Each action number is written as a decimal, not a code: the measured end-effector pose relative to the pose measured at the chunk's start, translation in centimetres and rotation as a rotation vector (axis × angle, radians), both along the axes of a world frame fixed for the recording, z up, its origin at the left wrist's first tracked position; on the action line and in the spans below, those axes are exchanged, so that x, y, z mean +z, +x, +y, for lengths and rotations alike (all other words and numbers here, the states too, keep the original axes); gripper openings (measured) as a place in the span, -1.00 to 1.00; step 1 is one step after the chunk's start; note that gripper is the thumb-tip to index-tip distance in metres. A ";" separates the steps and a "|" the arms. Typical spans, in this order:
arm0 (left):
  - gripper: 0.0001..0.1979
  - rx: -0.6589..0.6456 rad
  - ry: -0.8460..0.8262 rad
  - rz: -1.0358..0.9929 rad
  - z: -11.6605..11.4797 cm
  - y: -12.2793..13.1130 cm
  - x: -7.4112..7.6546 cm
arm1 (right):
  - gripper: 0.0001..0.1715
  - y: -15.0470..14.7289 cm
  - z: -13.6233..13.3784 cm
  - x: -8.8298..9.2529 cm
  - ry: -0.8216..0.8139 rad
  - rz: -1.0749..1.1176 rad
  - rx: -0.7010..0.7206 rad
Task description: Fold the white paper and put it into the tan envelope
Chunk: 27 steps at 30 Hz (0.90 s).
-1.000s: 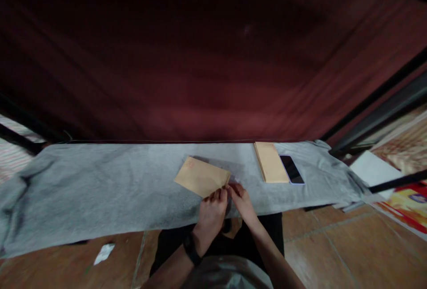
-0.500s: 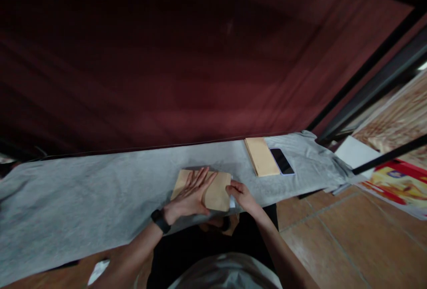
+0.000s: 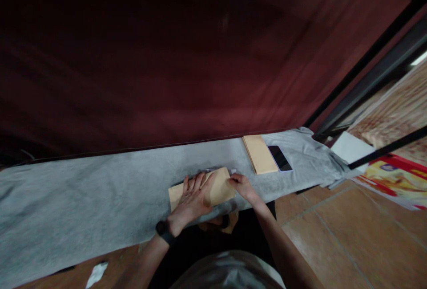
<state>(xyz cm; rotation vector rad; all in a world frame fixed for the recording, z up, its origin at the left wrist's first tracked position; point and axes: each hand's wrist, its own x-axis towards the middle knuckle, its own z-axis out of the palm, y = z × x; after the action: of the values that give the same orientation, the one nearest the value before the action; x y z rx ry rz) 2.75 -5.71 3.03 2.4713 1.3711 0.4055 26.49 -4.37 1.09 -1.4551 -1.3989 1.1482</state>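
Observation:
A tan paper envelope [image 3: 220,187] lies tilted near the front edge of the grey cloth surface [image 3: 110,191]. My left hand [image 3: 192,200], with a dark band at its wrist, rests on it with the fingers spread. At the envelope's right edge, the fingers of my right hand [image 3: 240,185] are pinched together on its border. Something pale and shiny shows from behind the envelope's upper right side; what it is cannot be made out. Farther right lies a stack of similar tan envelopes [image 3: 262,154], beside a phone [image 3: 280,158] with a dark screen.
A dark red panel [image 3: 200,79] rises behind the cloth surface. At the right are black metal bars, a white sheet [image 3: 352,148] and a red and yellow printed box [image 3: 396,180]. A white scrap [image 3: 96,274] lies on the tiled floor at the lower left.
The envelope under my hands has turned, its right end now angled upward. My left hand has shifted slightly down with it. The whole view has moved a little.

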 end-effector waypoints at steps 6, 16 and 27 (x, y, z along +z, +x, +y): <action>0.18 -0.058 -0.106 -0.063 0.4 -0.7 -1.4 | -0.72 1.2 -0.9 0.1 -0.190 0.252 0.136; 0.26 -0.044 -0.093 -0.043 0.9 -0.8 -3.2 | -0.88 0.3 -0.2 -2.8 0.048 -0.111 0.075; 0.21 -0.029 -0.082 0.003 0.8 -0.2 -3.2 | -0.27 -0.5 -1.3 -3.3 0.233 -0.904 -0.100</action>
<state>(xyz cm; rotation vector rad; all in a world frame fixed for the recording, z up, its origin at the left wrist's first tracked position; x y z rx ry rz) 2.53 -4.91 -0.22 2.4234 1.3243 0.3326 26.00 -5.67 -2.20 -1.9334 -1.9267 0.2039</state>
